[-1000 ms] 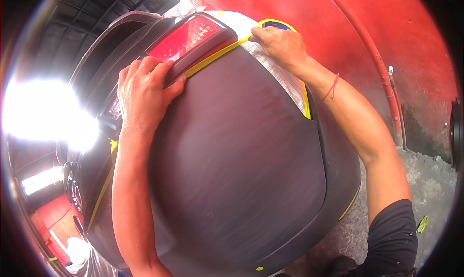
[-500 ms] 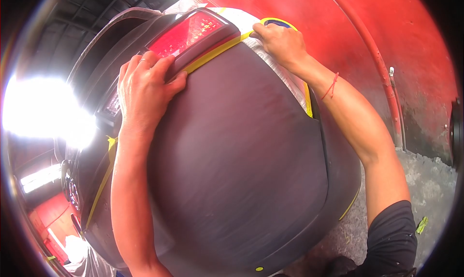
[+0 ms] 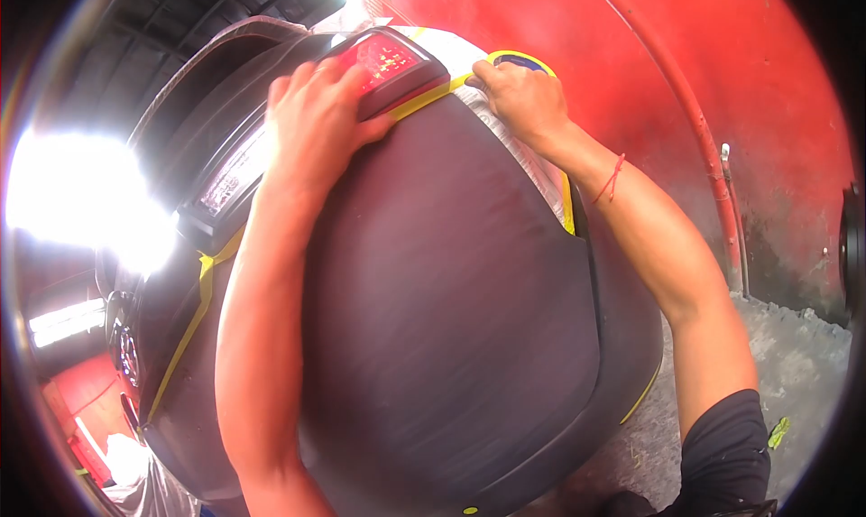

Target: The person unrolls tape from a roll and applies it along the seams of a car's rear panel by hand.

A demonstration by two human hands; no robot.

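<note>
My left hand (image 3: 316, 129) rests across the red tail light (image 3: 393, 64) of a car. Its fingers are spread over the lens, and the thumb lies near the lower edge of the housing. A yellow masking tape strip (image 3: 422, 100) runs along that edge, above the dark matte body panel (image 3: 451, 273). At the upper right, my right hand (image 3: 525, 102) is closed on a roll of yellow masking tape (image 3: 536, 59) with a dark blue core. The strip stretches from the tail light to the right fingers, which partly hide the roll.
White masking sheet (image 3: 514, 131) covers the opening right of the panel. More yellow tape (image 3: 185, 341) runs down the car's left side. A red wall (image 3: 586, 57) with a red pipe (image 3: 690, 106) stands at the right, above the rough grey floor (image 3: 785, 355). Bright light glares at left.
My left hand has slid right and slightly up along the tail light, uncovering its clear left part. The right hand still holds the tape roll in nearly the same place.
</note>
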